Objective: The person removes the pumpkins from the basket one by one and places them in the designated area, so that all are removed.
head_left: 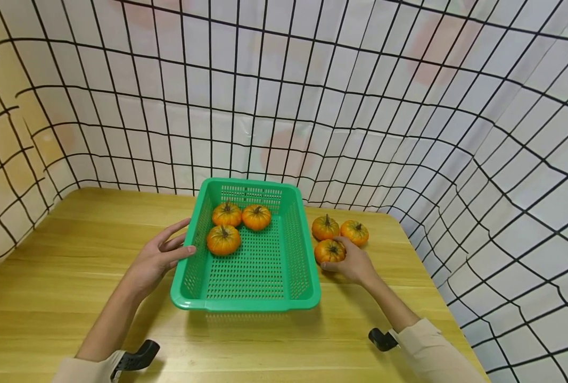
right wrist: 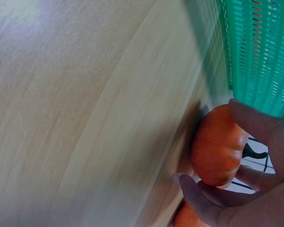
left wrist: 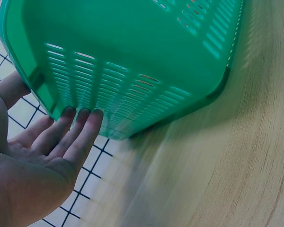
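Note:
A green plastic basket (head_left: pixel 245 305) with slotted walls stands on the wooden table, three small orange pumpkins (head_left: pixel 223 240) lying in its far left part. My left hand (head_left: pixel 156 259) holds the basket's left side, thumb over the rim; in the left wrist view its fingertips (left wrist: pixel 95 116) touch the slotted outer wall. To the right of the basket, my right hand (head_left: pixel 355 264) grips a small pumpkin (head_left: pixel 329 251) between thumb and fingers. The right wrist view shows this pumpkin (right wrist: pixel 217 146) from the side, its dark stem (right wrist: pixel 253 152) towards the palm.
Two more pumpkins lie just beyond my right hand, one at the left (head_left: pixel 325 227) and one at the right (head_left: pixel 354 232). White cloth with a black grid (head_left: pixel 264 106) walls off the table (head_left: pixel 73 255) at the back and both sides.

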A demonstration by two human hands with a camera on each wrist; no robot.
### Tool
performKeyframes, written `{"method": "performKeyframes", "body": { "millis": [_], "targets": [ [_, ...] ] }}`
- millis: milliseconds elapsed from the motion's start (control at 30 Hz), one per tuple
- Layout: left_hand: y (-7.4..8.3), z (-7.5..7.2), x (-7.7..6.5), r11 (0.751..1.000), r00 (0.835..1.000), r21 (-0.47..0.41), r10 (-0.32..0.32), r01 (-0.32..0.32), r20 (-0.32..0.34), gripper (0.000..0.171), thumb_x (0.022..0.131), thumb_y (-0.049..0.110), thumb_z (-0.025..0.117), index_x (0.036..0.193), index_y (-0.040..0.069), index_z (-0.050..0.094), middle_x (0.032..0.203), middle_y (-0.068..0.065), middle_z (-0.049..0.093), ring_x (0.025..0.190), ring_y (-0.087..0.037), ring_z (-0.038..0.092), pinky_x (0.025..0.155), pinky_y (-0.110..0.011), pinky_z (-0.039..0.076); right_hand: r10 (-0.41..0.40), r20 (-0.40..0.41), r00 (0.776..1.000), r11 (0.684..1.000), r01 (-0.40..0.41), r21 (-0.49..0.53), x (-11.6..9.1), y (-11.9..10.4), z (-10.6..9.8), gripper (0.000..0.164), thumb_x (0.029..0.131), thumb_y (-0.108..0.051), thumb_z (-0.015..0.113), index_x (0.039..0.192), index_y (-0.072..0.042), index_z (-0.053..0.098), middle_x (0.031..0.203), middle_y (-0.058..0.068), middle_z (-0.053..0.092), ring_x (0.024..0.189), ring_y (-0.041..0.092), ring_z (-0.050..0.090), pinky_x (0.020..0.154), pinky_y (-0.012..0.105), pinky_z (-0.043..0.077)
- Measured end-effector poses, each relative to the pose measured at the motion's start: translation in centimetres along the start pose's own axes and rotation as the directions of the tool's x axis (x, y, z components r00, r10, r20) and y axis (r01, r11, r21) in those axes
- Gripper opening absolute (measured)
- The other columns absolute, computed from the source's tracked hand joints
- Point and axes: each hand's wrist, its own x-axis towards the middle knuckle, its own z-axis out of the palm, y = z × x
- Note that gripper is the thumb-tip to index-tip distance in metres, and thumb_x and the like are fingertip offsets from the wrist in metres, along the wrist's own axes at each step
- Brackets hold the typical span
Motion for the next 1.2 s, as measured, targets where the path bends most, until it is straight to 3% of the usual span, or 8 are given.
{"method": "performKeyframes", "body": {
  "millis": [1200],
  "targets": [
    [0.1,-0.01,-0.09,1.0,1.0,0.006,-0.009,0.009,0.0,0.077,0.098,0.017,0.068,0.162,0.019,0.025,0.162,-0.023,0.033,0.123,-0.015,0.062,0.094,-0.026,0.053,-0.014,0.031,0.999,1.0,0.014,-0.013,-0.06,-0.45,-0.7,0.083,0.084,-0.035,0.082,0.151,-0.004,0.044,0.148,0.029,0.05,0.131,0.055,0.048,0.106,0.066,0.04]
  ]
}}
